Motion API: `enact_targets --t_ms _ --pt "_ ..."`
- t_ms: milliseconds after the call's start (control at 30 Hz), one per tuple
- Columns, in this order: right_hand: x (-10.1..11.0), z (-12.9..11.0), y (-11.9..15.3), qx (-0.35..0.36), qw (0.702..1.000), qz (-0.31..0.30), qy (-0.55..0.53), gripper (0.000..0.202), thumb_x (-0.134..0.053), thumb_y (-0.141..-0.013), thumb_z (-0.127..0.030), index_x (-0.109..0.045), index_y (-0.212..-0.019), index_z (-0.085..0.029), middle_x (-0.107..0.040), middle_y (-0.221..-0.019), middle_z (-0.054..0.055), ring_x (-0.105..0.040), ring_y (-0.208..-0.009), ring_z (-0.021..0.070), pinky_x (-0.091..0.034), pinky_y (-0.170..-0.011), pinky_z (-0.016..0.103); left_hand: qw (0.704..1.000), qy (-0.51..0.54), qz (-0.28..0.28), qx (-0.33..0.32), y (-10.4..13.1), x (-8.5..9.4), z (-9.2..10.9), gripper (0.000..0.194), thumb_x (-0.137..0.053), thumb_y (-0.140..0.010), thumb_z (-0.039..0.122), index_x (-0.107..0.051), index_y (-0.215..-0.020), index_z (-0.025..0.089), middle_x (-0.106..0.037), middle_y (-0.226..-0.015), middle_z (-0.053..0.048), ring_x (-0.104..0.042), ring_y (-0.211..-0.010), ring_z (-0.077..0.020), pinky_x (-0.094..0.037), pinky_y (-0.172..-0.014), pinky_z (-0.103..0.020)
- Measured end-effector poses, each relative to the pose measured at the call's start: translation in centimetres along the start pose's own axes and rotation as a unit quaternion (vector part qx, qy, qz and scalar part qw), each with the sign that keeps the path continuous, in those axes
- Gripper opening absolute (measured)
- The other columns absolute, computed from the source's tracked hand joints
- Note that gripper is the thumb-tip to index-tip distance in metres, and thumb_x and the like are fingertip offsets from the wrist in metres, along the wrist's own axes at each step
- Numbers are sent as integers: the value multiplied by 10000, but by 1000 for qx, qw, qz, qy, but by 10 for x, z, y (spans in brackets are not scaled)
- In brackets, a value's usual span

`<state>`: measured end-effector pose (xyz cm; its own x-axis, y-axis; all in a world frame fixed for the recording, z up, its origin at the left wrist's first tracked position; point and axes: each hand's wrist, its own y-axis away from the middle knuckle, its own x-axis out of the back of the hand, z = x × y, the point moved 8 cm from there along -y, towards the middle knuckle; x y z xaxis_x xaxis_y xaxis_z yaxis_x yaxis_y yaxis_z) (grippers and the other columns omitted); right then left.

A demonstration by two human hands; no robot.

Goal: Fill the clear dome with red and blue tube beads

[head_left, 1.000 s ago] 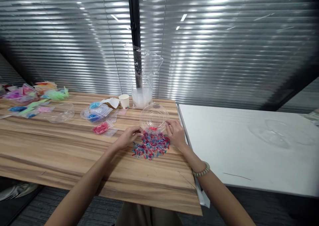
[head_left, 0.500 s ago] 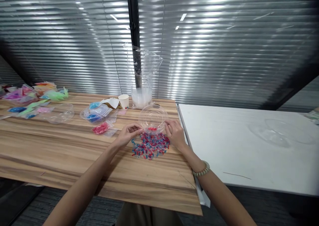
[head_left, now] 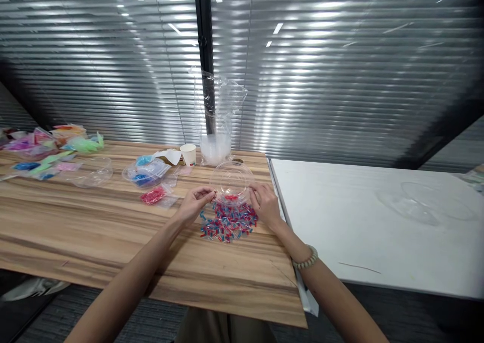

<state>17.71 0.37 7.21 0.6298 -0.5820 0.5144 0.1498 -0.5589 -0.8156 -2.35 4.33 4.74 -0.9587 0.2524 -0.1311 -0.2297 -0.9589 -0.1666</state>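
A clear plastic bowl with a few red pieces inside stands tilted behind a pile of small red, blue and purple pieces on the wooden table. My left hand is at the bowl's left side, thumb and fingertips pinched together; whatever is between them is too small to make out. At the right side of the bowl, my right hand has its thumb and fingers closed on the rim.
Left of the pile lie a bag of red pieces and a clear bowl holding blue bags. A paper cup and stacked clear bowls stand behind. A white table adjoins on the right.
My left hand has shifted slightly left, its fingertips a little away from the bowl's rim. The bowl's far edge has dipped slightly. A light shoe-like shape has appeared at the lower left.
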Motion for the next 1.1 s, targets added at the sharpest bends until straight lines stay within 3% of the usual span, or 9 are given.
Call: enact_targets --t_ms 300,600,1100 --pt "-1 -1 0 2 1000 -2 -3 184 -409 -876 -162 -580 -945 -173 -640 -856 67 -558 -828 208 -476 -735 354 1000 9 8 8 0 -4 2 252 -783 -579 316 -670 -735 155 -624 -703 0 -533 -650 -91 -420 -641 -206" --pt "0 -4 -2 10 1000 -8 -13 194 -404 -875 -153 -579 -956 -171 -644 -866 72 -557 -837 214 -479 -741 370 998 -1 53 26 -2 6 -5 335 -805 -512 366 -658 -717 145 -645 -689 -16 -557 -618 -106 -442 -626 -229" --pt "2 -8 -3 19 1000 -7 -10 197 -404 -871 -140 -572 -966 -179 -644 -871 67 -561 -837 215 -480 -738 368 999 -21 31 26 -3 6 -10 327 -786 -553 401 -701 -734 142 -670 -704 -41 -566 -636 -115 -448 -628 -232"
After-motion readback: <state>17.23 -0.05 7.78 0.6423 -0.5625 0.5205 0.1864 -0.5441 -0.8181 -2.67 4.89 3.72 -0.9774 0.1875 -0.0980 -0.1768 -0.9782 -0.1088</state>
